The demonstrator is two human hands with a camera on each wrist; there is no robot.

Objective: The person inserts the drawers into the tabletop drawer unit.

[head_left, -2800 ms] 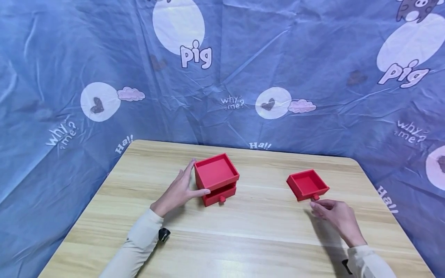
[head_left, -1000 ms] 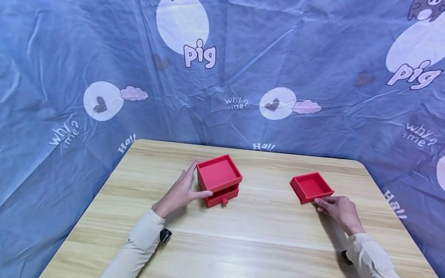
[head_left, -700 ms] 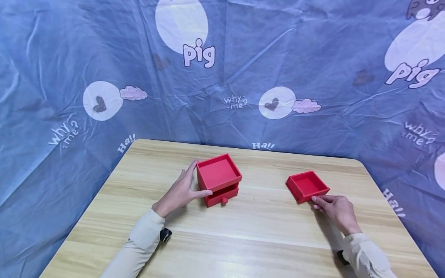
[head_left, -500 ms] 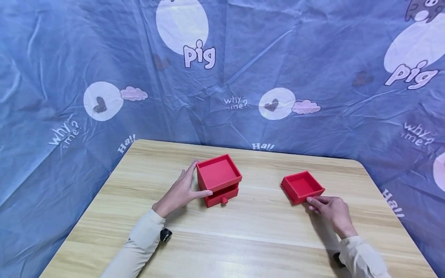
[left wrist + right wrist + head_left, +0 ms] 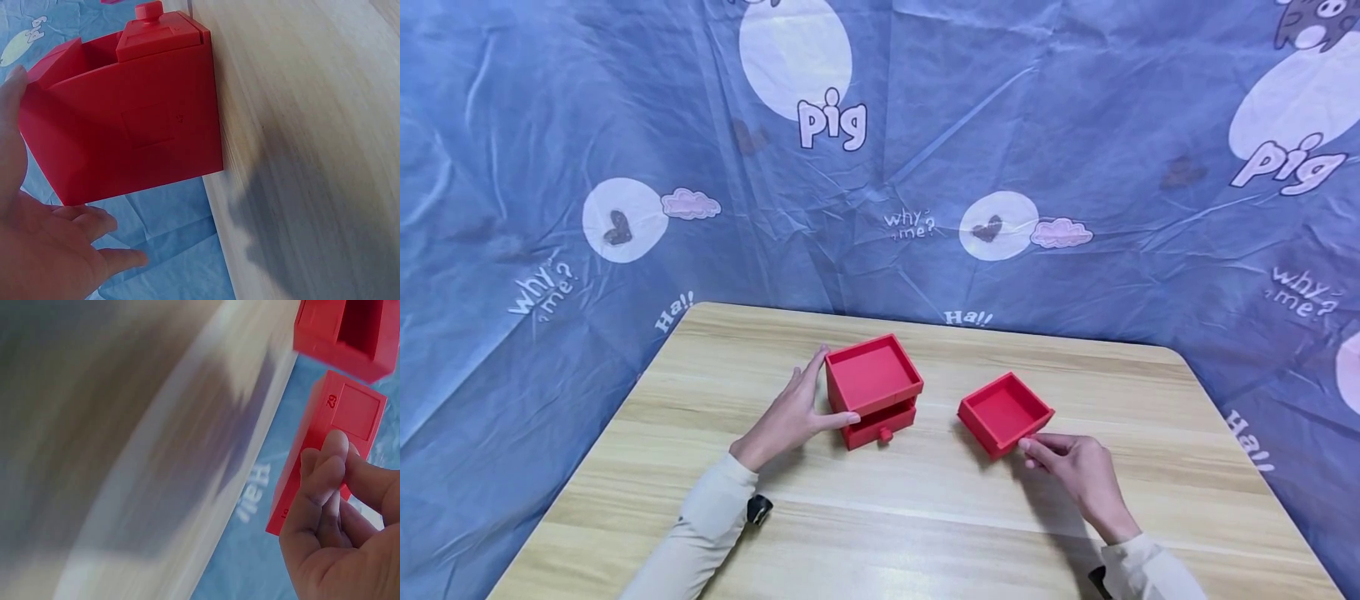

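Observation:
A small red drawer cabinet [image 5: 868,379] stands on the table, its top a shallow open tray. Its upper slot is vacant, and below sits a drawer [image 5: 863,431] with a round knob. My left hand [image 5: 784,423] holds the cabinet's left side, thumb at the front and index finger at the back corner; the left wrist view shows the cabinet's side wall [image 5: 150,125]. To the right, a loose red drawer [image 5: 1006,411] hangs just above the table, apart from the cabinet. My right hand [image 5: 1078,473] pinches it at the front, the fingers hiding its knob; markings show on its front [image 5: 356,412].
The wood-grain table [image 5: 880,517] has rounded far corners. Behind and beside it hangs a blue printed cloth [image 5: 910,167]. A dark device [image 5: 758,509] is worn under the left wrist. The drawer's shadow falls on the tabletop.
My right hand first reached the loose drawer's knob, then pinched it and carried the drawer left towards the cabinet, turning it slightly. My left hand and the cabinet have stayed in place.

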